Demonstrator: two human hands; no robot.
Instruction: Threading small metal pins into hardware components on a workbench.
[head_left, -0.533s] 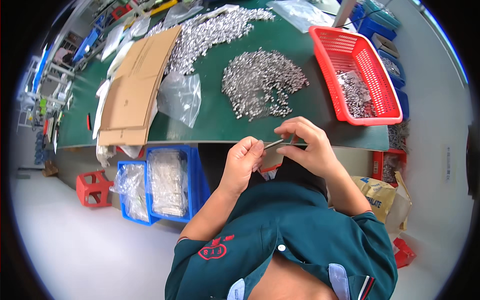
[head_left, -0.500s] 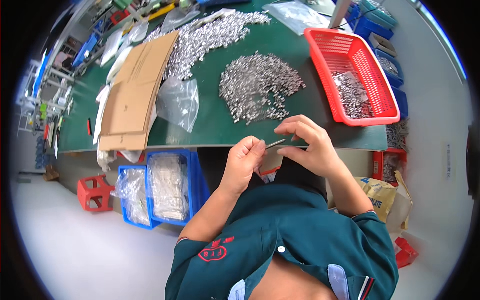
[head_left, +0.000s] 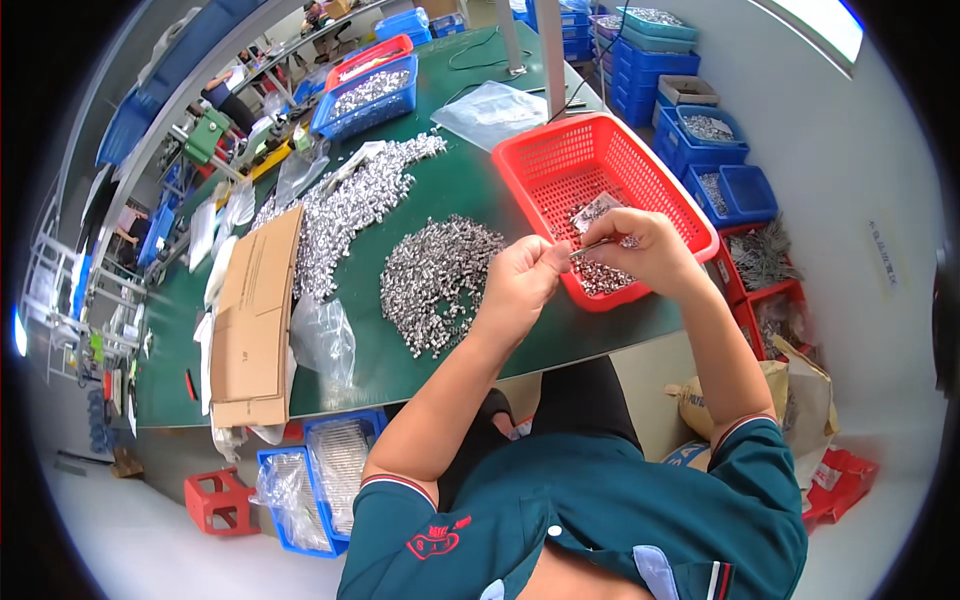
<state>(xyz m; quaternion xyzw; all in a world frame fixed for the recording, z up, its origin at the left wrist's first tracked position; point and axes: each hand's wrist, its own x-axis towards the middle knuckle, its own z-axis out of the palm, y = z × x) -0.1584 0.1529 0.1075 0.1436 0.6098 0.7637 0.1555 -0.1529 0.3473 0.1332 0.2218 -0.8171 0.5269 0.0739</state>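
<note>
My left hand (head_left: 522, 288) is closed, thumb against fingers, on one end of a thin metal rod (head_left: 588, 249). My right hand (head_left: 648, 250) pinches the other end. Fingertips cover part of the rod, and whether a small part sits on it I cannot tell. Both hands are over the near end of a red perforated basket (head_left: 655, 182), which holds small shiny metal parts (head_left: 600, 277) and a small clear bag. Left of my left hand, a heap of small silvery metal parts (head_left: 432, 275) lies on the green table (head_left: 460, 190).
Farther left are a bigger heap of metal parts (head_left: 345, 222), flat cardboard (head_left: 255, 320) and a clear plastic bag (head_left: 325, 338). A blue bin of parts (head_left: 365, 105) stands at the back. Blue bins (head_left: 640, 75) are stacked along the right wall. A red stool (head_left: 215, 500) stands lower left.
Both hands have moved from the table's front edge to over the red basket, still with the rod. My right fingers have closed in on it. The view has tilted up and turned right.
</note>
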